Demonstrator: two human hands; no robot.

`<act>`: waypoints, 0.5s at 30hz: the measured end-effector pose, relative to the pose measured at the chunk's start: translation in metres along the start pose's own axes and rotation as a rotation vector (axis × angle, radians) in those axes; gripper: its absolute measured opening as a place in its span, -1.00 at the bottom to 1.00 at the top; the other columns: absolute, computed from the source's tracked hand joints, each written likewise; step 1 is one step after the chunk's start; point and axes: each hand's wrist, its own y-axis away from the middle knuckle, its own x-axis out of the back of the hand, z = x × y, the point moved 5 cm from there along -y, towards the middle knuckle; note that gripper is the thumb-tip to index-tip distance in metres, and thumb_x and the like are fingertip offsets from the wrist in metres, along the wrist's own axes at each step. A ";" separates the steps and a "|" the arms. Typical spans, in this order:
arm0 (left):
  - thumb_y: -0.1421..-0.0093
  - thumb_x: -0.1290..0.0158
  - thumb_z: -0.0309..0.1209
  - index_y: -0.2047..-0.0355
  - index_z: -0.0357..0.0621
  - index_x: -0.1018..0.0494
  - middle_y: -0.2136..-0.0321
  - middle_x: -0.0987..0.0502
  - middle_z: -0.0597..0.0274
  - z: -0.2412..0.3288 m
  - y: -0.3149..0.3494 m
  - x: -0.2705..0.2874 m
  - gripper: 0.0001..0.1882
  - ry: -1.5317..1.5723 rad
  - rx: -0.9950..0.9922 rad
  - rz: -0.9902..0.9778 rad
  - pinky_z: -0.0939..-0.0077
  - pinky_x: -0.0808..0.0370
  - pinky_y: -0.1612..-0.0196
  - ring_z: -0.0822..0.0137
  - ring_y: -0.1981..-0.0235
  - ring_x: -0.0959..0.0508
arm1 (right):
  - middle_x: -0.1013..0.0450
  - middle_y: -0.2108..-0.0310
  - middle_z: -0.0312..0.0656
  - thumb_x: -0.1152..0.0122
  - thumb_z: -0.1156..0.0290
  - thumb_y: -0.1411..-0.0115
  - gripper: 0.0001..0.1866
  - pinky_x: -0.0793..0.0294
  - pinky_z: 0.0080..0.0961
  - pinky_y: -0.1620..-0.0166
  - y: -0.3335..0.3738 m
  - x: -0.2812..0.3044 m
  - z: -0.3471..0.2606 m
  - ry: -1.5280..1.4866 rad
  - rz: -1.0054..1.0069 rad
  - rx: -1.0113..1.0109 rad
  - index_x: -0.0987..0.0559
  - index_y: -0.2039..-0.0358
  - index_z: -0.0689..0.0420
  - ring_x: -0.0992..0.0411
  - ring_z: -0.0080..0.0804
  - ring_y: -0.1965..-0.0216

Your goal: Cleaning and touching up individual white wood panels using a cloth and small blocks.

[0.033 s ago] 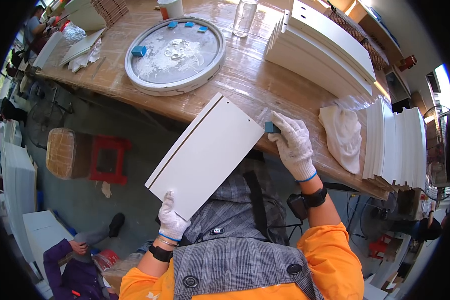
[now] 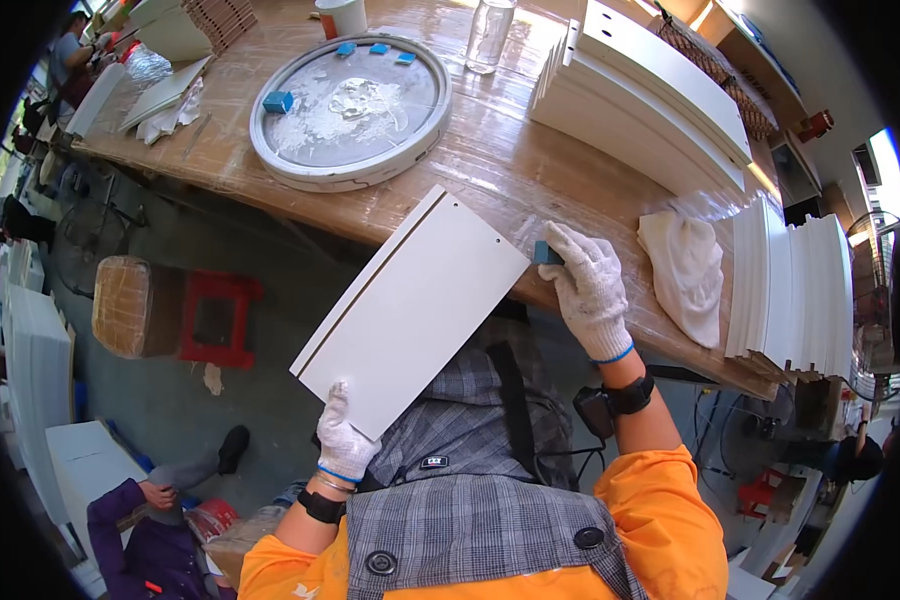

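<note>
We see the left hand [image 2: 347, 442] gripping the near end of the white panel [image 2: 410, 300], thumb on top; its fingers underneath are hidden. We cannot tell whether the panel touches the table [image 2: 495, 130]. The right hand [image 2: 588, 285] pinches the blue block [image 2: 544, 254], partly covered, just beside the panel's right corner. Compared with the earlier frame, we find the block slightly farther right.

You have two hands in white knit gloves, your left hand [image 2: 347, 440] and your right hand [image 2: 590, 283], with one white grooved rectangular board [image 2: 410, 290] and five blue blocks [image 2: 547, 254], counting the smaller pieces. Around you are one round grey tray [image 2: 330, 181], one clear glass vessel [image 2: 488, 38], one crumpled white cloth [image 2: 684, 272] and two stacks of white boards [image 2: 620, 125].
</note>
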 end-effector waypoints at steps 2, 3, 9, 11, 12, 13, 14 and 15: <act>-0.27 0.06 -0.18 -0.03 -0.24 -0.32 0.03 -0.45 0.03 -0.001 -0.005 0.001 -0.56 -0.012 -0.010 0.003 0.17 -0.39 -0.11 0.09 0.00 -0.47 | -0.50 0.15 -0.14 -0.32 0.53 0.14 -0.44 -0.43 -0.30 0.13 -0.003 0.001 0.001 0.099 0.061 0.022 -0.50 0.02 0.05 -0.43 -0.14 0.22; -0.27 0.05 -0.18 -0.03 -0.23 -0.32 0.03 -0.45 0.04 -0.001 -0.008 0.001 -0.56 -0.024 -0.018 0.007 0.18 -0.40 -0.11 0.10 0.00 -0.47 | -0.50 0.15 -0.14 -0.32 0.53 0.14 -0.44 -0.43 -0.30 0.13 -0.003 0.000 0.002 0.098 0.064 0.025 -0.50 0.02 0.05 -0.43 -0.14 0.22; -0.26 0.03 -0.17 -0.04 -0.22 -0.31 0.04 -0.45 0.06 0.000 -0.008 -0.003 -0.55 -0.033 -0.033 -0.036 0.19 -0.38 -0.12 0.11 -0.01 -0.47 | -0.49 0.11 -0.16 -0.33 0.51 0.14 -0.43 -0.42 -0.30 0.12 0.000 -0.005 0.002 0.111 0.070 0.064 -0.49 0.02 0.04 -0.43 -0.15 0.20; -0.26 0.03 -0.17 -0.04 -0.23 -0.31 0.03 -0.45 0.06 0.000 -0.009 -0.001 -0.55 -0.021 -0.026 -0.027 0.19 -0.38 -0.12 0.12 -0.01 -0.46 | -0.49 0.10 -0.17 -0.33 0.49 0.13 -0.44 -0.42 -0.31 0.11 -0.001 -0.003 -0.005 0.109 0.071 0.116 -0.50 0.01 0.03 -0.43 -0.16 0.20; -0.26 0.04 -0.17 -0.04 -0.23 -0.31 0.03 -0.45 0.06 0.000 -0.010 0.000 -0.54 -0.010 -0.019 -0.021 0.19 -0.37 -0.13 0.12 -0.01 -0.46 | -0.49 0.10 -0.17 -0.33 0.49 0.13 -0.44 -0.42 -0.31 0.11 -0.002 -0.002 -0.007 0.111 0.071 0.118 -0.50 0.01 0.03 -0.43 -0.16 0.20; -0.26 0.04 -0.17 -0.04 -0.23 -0.31 0.03 -0.45 0.06 0.000 -0.009 0.001 -0.54 -0.007 -0.020 -0.022 0.19 -0.37 -0.13 0.12 -0.01 -0.46 | -0.49 0.10 -0.18 -0.33 0.49 0.12 -0.44 -0.42 -0.31 0.11 -0.002 -0.003 -0.010 0.157 0.061 0.125 -0.50 0.01 0.03 -0.43 -0.17 0.19; -0.26 0.04 -0.17 -0.03 -0.23 -0.31 0.03 -0.45 0.06 0.000 -0.009 0.000 -0.55 -0.006 -0.014 -0.031 0.20 -0.38 -0.12 0.13 -0.01 -0.46 | -0.49 0.10 -0.18 -0.33 0.49 0.12 -0.45 -0.42 -0.31 0.11 -0.002 -0.004 -0.013 0.204 0.052 0.134 -0.50 0.02 0.03 -0.43 -0.18 0.19; -0.27 0.05 -0.16 -0.03 -0.23 -0.32 0.03 -0.45 0.07 0.000 -0.008 0.000 -0.55 -0.004 -0.009 -0.042 0.20 -0.38 -0.12 0.13 -0.01 -0.46 | -0.49 0.10 -0.18 -0.33 0.49 0.12 -0.45 -0.42 -0.31 0.11 -0.003 -0.003 -0.014 0.209 0.051 0.139 -0.50 0.02 0.03 -0.43 -0.18 0.19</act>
